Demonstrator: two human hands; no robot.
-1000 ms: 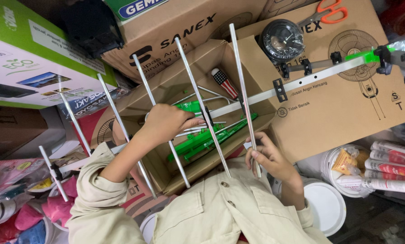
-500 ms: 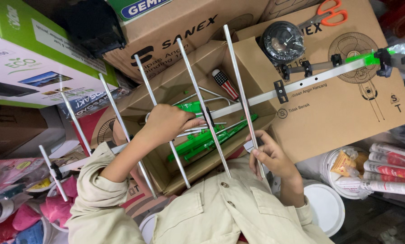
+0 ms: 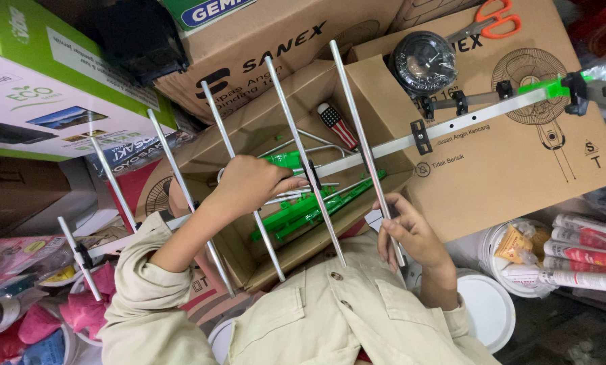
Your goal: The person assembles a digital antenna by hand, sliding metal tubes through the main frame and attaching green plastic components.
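left hand (image 3: 249,186): fingers seemingly curled shut | right hand (image 3: 411,233): fingers loosely curled

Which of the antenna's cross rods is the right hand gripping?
The right hand grips the rightmost rod, nearest the black coil; the other rods lie further left.

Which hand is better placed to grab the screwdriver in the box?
Left, probably. The left hand is over the open box, closer to the screwdriver, though its grip is on the boom. The right hand holds a rod outside the box.
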